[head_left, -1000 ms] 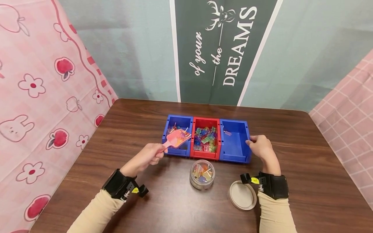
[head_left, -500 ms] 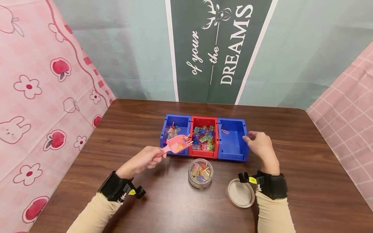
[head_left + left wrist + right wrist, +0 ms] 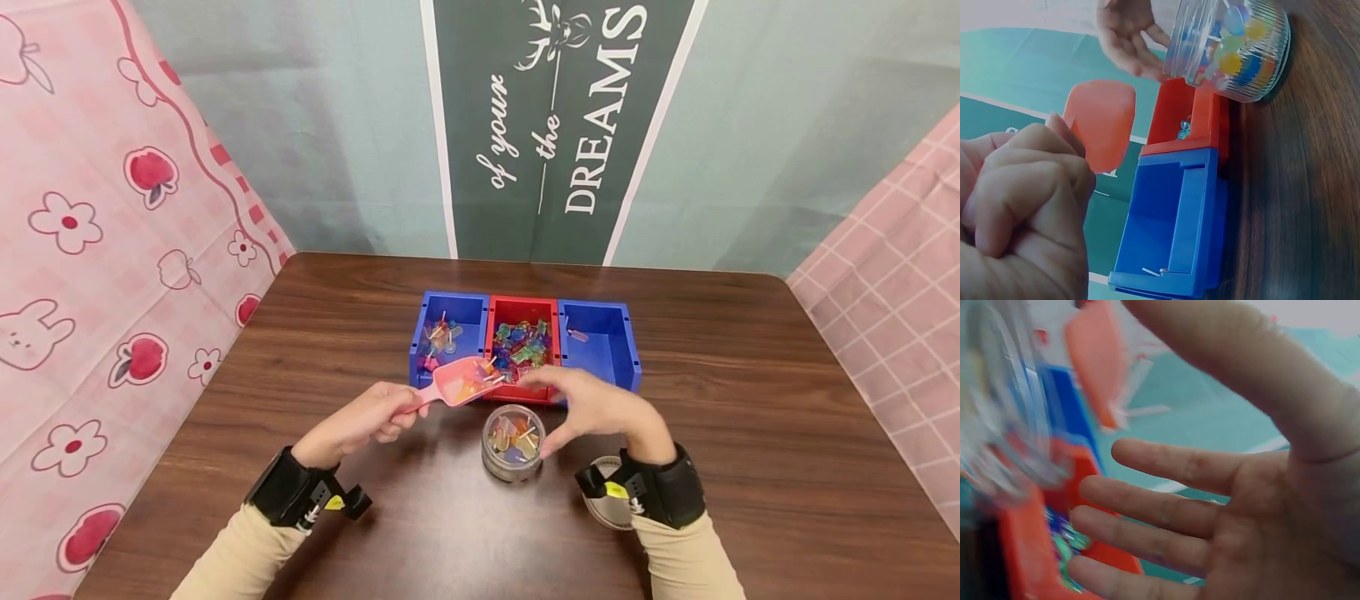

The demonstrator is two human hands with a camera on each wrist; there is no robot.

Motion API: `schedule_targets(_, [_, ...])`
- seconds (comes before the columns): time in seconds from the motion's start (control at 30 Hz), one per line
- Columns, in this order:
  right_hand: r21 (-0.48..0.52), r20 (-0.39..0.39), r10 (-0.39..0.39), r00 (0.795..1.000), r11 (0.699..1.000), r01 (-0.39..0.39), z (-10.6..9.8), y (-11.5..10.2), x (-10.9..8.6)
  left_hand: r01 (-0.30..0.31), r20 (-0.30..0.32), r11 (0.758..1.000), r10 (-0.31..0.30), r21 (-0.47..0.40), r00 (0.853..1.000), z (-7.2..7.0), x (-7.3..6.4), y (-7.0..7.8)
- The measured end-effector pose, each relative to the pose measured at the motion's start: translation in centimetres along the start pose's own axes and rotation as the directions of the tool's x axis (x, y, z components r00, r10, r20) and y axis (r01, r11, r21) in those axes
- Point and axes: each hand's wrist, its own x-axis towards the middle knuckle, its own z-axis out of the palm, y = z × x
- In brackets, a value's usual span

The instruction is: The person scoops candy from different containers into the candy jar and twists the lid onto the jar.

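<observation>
Dark wood-grain table [image 3: 750, 375]; pale green curtain [image 3: 315, 150] beyond clear ribbed jar [image 3: 508, 472]. Left of jar: left hand [image 3: 366, 425], clamped round handle of pink plastic scoop [image 3: 454, 380]. Right of jar: right hand [image 3: 600, 410], fingers apart; thumb-to-rim contact unclear. It partly hides red and blue plastic bins [image 3: 525, 308] behind jar; black wrist strap [image 3: 667, 492] overlaps pale round lid [image 3: 612, 514]. Table extends either side of jar.

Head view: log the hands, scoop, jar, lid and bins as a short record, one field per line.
Left hand: grips pink scoop holding small colourful candies
Right hand: holds nothing; near the jar, contact unclear
Jar: open, upright, colourful pieces inside
Lid: pale, round, on the table, partly hidden by right wrist camera
Left blue bin: some small pieces
Red bin: many colourful pieces
Right blue bin: small pink piece visible
</observation>
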Motion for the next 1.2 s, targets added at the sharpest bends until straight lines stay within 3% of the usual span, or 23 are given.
schedule_targets(0.13, [0.011,0.107,0.002,0.994,1.0,-0.003,1.3,-0.4,1.0,-0.007,0.021,1.0,0.007,0.022,1.0,-0.1,-0.1,-0.1])
schedule_targets(0.3, [0.013,0.158,0.038,0.987,0.999,-0.041,2.3,-0.4,1.9,-0.017,0.062,0.998,0.013,0.064,0.998,-0.3,-0.3,-0.3])
schedule_targets(0.43, [-0.001,0.151,0.058,0.987,0.998,-0.059,2.4,-0.2,2.0,-0.017,0.095,0.995,0.008,0.094,0.995,-0.2,-0.5,-0.3])
schedule_targets(0.73, [0.001,0.116,-0.001,0.993,1.0,0.001,2.1,0.6,2.1,0.027,0.124,0.987,-0.047,0.157,0.991,0.1,-0.6,0.4])
schedule_targets(1.07, [0.016,0.118,-0.029,0.993,1.0,0.027,2.0,0.8,2.2,0.104,0.147,0.97,-0.138,0.221,0.979,0.6,-0.3,3.0])
schedule_targets(1.2, [0.02,0.119,-0.037,0.992,0.999,0.035,2.0,0.8,2.2,0.118,0.141,0.944,-0.168,0.308,0.976,1.0,0.2,4.5])
